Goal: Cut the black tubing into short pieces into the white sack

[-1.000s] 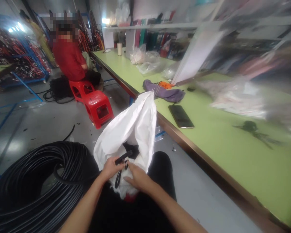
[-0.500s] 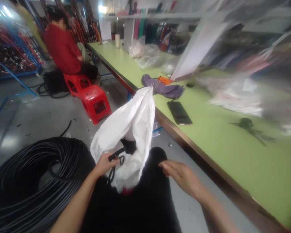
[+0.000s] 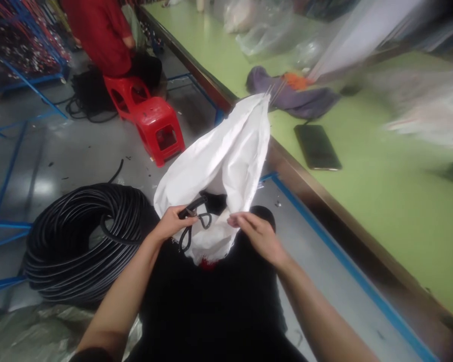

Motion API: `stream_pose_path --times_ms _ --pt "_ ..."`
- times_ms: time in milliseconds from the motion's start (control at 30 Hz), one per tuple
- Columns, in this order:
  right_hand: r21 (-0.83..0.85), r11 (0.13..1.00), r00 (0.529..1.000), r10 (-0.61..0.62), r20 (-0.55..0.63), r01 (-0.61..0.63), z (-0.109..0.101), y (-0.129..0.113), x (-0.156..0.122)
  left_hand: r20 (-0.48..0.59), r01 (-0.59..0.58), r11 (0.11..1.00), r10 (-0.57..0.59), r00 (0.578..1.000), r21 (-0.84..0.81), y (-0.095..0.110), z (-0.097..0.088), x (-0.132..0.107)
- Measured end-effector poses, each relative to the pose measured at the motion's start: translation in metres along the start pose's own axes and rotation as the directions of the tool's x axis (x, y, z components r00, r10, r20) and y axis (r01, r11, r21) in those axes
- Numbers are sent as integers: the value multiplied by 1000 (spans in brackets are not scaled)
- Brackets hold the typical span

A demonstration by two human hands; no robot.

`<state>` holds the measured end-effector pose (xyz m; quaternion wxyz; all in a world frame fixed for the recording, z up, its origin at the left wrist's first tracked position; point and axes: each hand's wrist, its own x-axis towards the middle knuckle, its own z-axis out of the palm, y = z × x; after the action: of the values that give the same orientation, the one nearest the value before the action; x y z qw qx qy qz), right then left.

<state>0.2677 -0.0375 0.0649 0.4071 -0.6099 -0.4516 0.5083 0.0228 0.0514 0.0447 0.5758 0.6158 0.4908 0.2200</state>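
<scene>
My left hand (image 3: 173, 221) is closed around a short length of black tube (image 3: 195, 203). Black-handled scissors (image 3: 205, 220) sit at the same fingers, their blades by the thumb and their loops hanging free. Over my lap lies a white woven sack (image 3: 207, 168), its mouth gaping towards me and its top drawn up to the table edge by thin strings. My right hand (image 3: 258, 234) is at the sack's right rim, thumb and fingers pinched together. Whatever may be between those fingertips is too small to make out.
On the floor at left lies a big coil of black tubing (image 3: 86, 241). A green table (image 3: 392, 221) runs along the right, bearing a phone (image 3: 317, 147), a purple cloth (image 3: 294, 95) and plastic bags. Ahead, a person in red (image 3: 98, 35) sits by red stools (image 3: 160, 123).
My right hand has come in from the right to the sack's rim, closer to the scissors. The left hand keeps its hold. The head view has tipped downward.
</scene>
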Motion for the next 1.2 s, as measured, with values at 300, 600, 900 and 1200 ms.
stream_pose_path --times_ms 300,600,900,1200 --pt "319 838 798 205 567 -442 49 33 47 139 2 982 25 990 -189 25 -14 -17" --pt "437 813 519 -200 831 -385 83 29 32 270 141 941 -56 961 -306 22 -13 -14" --pt "329 929 581 -174 795 -172 80 12 11 292 155 871 -14 956 -466 -2 -13 -6" --pt "-172 984 940 95 328 -39 58 53 -6 71 54 894 -25 997 -446 -38 -10 6"
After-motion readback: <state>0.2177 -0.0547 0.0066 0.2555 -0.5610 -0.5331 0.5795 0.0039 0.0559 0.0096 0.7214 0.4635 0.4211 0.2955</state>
